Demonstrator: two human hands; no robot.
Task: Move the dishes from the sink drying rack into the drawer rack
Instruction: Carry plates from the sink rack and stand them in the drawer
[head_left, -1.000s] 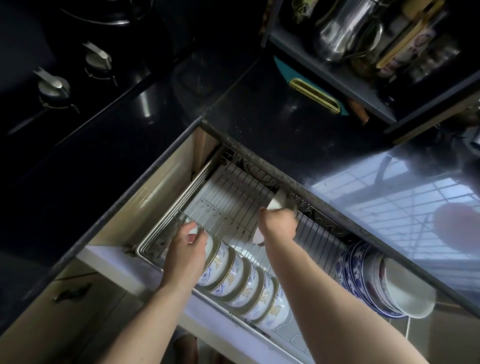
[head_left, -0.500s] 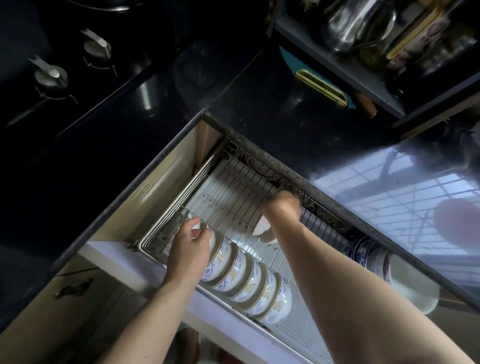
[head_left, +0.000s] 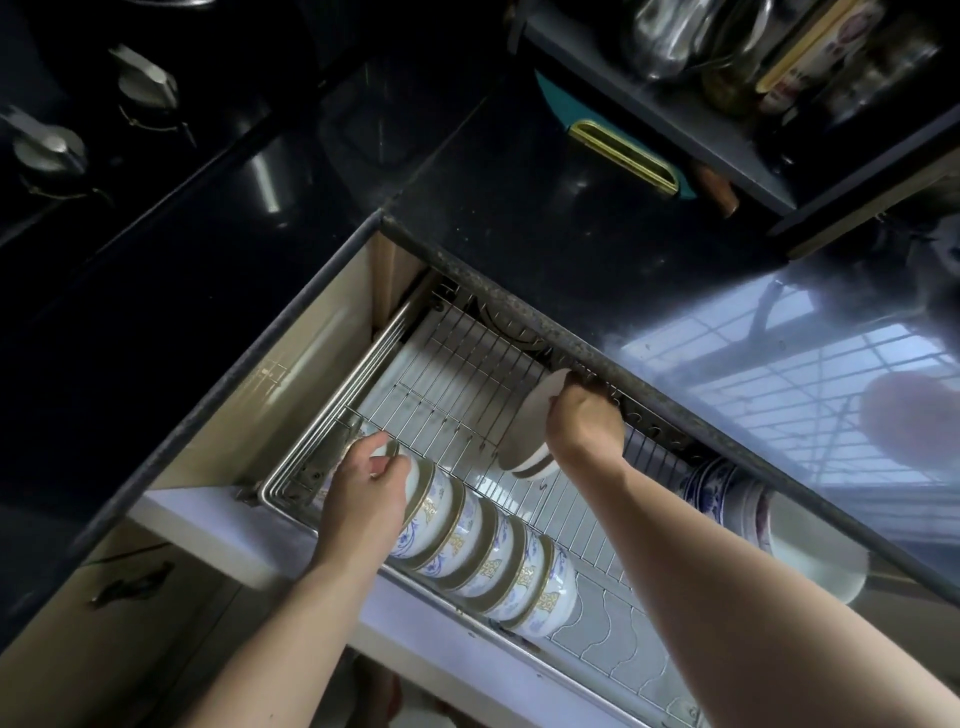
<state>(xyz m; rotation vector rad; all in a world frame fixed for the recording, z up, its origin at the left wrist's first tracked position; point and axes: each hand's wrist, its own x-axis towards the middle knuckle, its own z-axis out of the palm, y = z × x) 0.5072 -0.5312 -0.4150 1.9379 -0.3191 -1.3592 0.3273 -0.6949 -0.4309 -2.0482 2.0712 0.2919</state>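
Your view is dim overall, and the black countertop (head_left: 519, 249) stays almost without detail. Daylight from a window makes a strong pale glare on its right part, and it lights the drawer rack (head_left: 467, 374). The wide lens bends straight lines at the edges, and the shelf (head_left: 675, 119) at the top looks soft.

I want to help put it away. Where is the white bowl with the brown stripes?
The right hand holds the striped bowl over the drawer rack, behind the row of patterned bowls.

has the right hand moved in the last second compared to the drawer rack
Yes. The right hand, gripping a white bowl, has shifted toward the back of the drawer rack, nearer the counter edge, and the bowl now stands more on edge.
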